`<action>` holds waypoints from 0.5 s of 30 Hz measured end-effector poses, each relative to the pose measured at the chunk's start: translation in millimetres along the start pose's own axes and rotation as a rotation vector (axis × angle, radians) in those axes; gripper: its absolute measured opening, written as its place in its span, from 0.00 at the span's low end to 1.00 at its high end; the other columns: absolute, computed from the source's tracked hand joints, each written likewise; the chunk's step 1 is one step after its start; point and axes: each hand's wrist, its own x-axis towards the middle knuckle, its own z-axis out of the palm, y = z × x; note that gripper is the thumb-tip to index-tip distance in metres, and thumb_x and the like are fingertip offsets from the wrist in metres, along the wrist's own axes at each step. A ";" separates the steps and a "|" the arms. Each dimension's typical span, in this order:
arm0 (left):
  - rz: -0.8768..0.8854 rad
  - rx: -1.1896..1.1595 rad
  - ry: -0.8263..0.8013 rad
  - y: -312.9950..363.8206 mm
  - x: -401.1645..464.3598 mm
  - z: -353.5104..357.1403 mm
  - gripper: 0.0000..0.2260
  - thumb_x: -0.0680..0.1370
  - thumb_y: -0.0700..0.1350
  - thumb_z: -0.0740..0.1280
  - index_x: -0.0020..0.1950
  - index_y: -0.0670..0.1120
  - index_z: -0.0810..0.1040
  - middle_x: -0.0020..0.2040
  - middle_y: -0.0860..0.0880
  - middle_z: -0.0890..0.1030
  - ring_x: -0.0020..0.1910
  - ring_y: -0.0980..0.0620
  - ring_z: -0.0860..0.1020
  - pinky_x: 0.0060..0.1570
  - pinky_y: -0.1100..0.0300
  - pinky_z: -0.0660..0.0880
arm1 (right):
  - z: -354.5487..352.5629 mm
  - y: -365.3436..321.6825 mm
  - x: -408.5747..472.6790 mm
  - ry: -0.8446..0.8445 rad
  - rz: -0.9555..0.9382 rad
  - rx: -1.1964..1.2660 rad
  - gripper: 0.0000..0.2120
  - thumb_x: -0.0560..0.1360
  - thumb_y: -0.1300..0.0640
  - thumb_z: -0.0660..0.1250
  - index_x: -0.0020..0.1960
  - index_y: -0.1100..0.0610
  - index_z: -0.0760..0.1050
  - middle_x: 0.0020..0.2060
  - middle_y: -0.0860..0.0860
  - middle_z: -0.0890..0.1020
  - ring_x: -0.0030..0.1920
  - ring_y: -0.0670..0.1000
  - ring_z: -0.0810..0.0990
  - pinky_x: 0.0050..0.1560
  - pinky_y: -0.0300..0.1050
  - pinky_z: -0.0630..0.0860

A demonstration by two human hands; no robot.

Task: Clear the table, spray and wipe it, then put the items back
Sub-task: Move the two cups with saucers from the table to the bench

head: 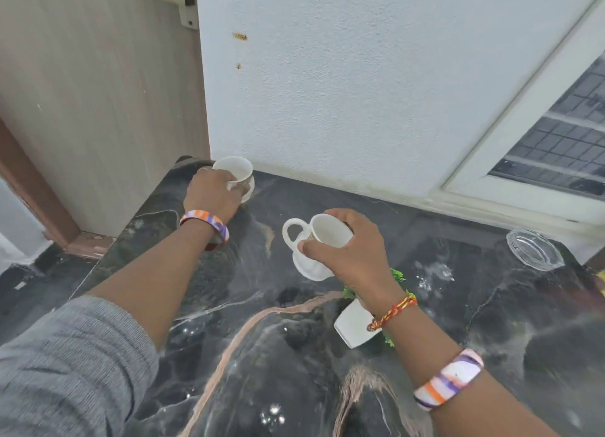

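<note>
Two white cups, one glass dish, one potted plant, on one table.

cups white | table black marble, pink veins | sleeve grey

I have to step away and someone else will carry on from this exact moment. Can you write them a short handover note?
Left hand: gripping a white cup by its rim at the far left corner of the dark marble table, near the wall.
Right hand: holding a second white cup with handle by the rim, tilted, at mid-table; whether it touches the surface is unclear.
Also on the table: a small potted plant in a white pot under the right wrist, and a glass dish at the far right.
Whether the table has been wiped cannot be told. No spray bottle or cloth in view.
</note>
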 end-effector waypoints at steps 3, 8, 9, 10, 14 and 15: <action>0.051 -0.132 -0.008 28.2 -31.3 -7.9 0.21 0.69 0.59 0.68 0.45 0.40 0.82 0.51 0.38 0.81 0.50 0.39 0.78 0.46 0.55 0.72 | -17.9 -1.9 -9.1 0.028 -0.021 -0.040 0.19 0.59 0.48 0.78 0.46 0.48 0.76 0.48 0.45 0.79 0.48 0.45 0.77 0.47 0.40 0.75; 0.194 -0.186 -0.096 89.0 -90.9 -2.5 0.19 0.67 0.56 0.72 0.44 0.41 0.83 0.49 0.42 0.83 0.49 0.43 0.79 0.44 0.60 0.71 | -67.1 7.6 -33.4 0.115 -0.062 -0.126 0.19 0.60 0.41 0.76 0.44 0.52 0.78 0.43 0.46 0.81 0.43 0.43 0.78 0.41 0.39 0.75; 0.224 -0.188 -0.119 102.5 -106.1 0.3 0.19 0.67 0.56 0.73 0.44 0.41 0.83 0.49 0.42 0.84 0.49 0.44 0.80 0.45 0.58 0.73 | -80.0 12.0 -39.2 0.128 -0.059 -0.134 0.20 0.60 0.41 0.76 0.46 0.52 0.78 0.44 0.46 0.80 0.44 0.45 0.78 0.41 0.40 0.76; 0.255 -0.194 -0.143 115.9 -122.0 3.4 0.20 0.66 0.57 0.73 0.45 0.41 0.83 0.48 0.43 0.84 0.48 0.44 0.80 0.46 0.56 0.75 | -94.7 17.6 -45.7 0.134 -0.050 -0.134 0.22 0.61 0.43 0.76 0.48 0.53 0.77 0.46 0.46 0.79 0.45 0.46 0.78 0.42 0.44 0.78; 0.402 -0.179 -0.188 167.6 -189.1 21.3 0.25 0.62 0.63 0.65 0.44 0.45 0.84 0.45 0.44 0.84 0.46 0.44 0.81 0.46 0.53 0.77 | -163.8 48.0 -81.2 0.095 0.022 -0.126 0.30 0.63 0.52 0.77 0.62 0.51 0.73 0.54 0.49 0.73 0.52 0.50 0.75 0.34 0.50 0.82; 0.429 -0.184 -0.196 181.7 -207.4 28.2 0.24 0.61 0.63 0.65 0.45 0.47 0.84 0.46 0.45 0.84 0.46 0.44 0.81 0.47 0.53 0.77 | -184.8 57.8 -94.8 0.085 0.029 -0.119 0.30 0.62 0.54 0.77 0.62 0.49 0.73 0.54 0.49 0.73 0.53 0.50 0.75 0.36 0.52 0.82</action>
